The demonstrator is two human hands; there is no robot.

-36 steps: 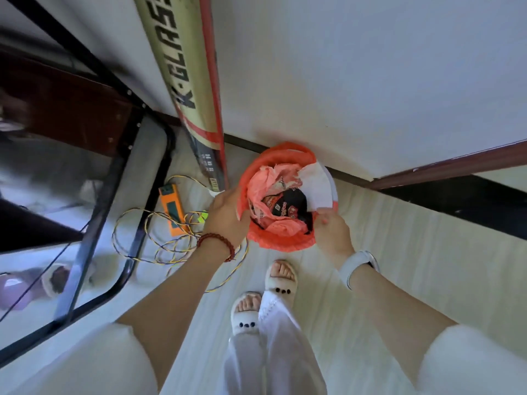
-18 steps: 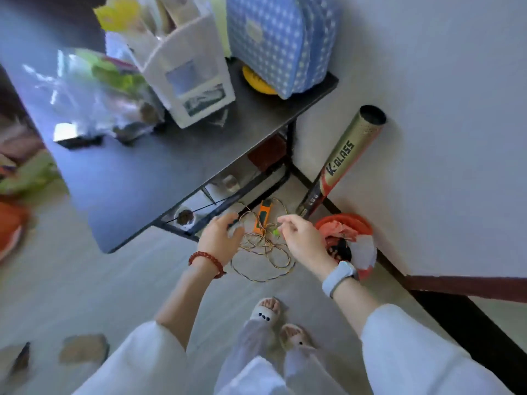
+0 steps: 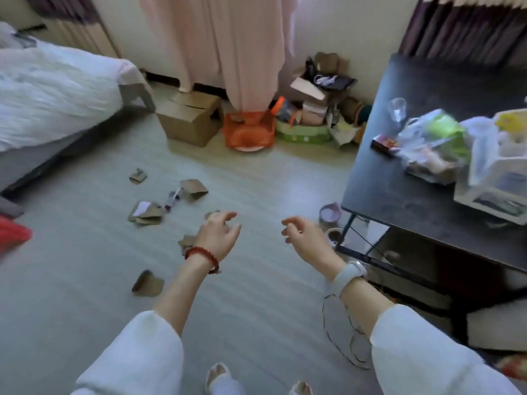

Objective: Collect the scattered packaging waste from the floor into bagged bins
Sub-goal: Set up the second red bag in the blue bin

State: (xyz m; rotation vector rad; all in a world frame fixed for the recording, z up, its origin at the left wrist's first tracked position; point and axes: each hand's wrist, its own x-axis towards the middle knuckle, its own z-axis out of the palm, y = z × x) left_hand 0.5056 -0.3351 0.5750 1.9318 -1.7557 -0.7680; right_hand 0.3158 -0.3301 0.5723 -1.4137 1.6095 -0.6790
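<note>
Both hands were empty, the left hand [image 3: 219,235] and right hand [image 3: 302,235] with loose fingers. Cardboard scraps [image 3: 194,189] lay mid-left. Best to grab the nearest first, then carry them to the orange bin [image 3: 249,132] up top.

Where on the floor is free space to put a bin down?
Bare floor lies between the cardboard scraps and the black table, in front of the orange bag. Also near the bed. The wall corner by the curtain is crowded with boxes.
</note>
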